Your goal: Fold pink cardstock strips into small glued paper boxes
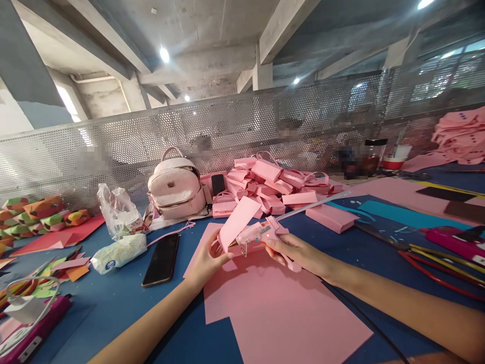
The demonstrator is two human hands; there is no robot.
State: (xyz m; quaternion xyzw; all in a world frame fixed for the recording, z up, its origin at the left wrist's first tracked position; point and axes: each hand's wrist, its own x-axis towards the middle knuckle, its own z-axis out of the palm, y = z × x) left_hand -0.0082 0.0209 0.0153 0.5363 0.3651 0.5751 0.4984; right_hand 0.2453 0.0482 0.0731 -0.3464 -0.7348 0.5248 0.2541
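My left hand (206,263) pinches the lower edge of a folded pink paper piece (237,220), holding it up above the table. My right hand (293,250) grips a pink hot glue gun (261,232) by its handle, with the nozzle pointing left at the base of the paper piece. A long clear glue stick (314,202) juts out of the gun's back toward the upper right. Under both hands lie large pink paper sheets (273,308) on the blue table (113,303).
A heap of finished pink paper boxes (273,184) sits behind, beside a pink backpack (176,189). A black phone (162,259) and plastic bags (119,212) lie to the left. Coloured paper (41,215) is far left; cables and tools (435,253) lie to the right. A perforated metal screen (227,126) backs the table.
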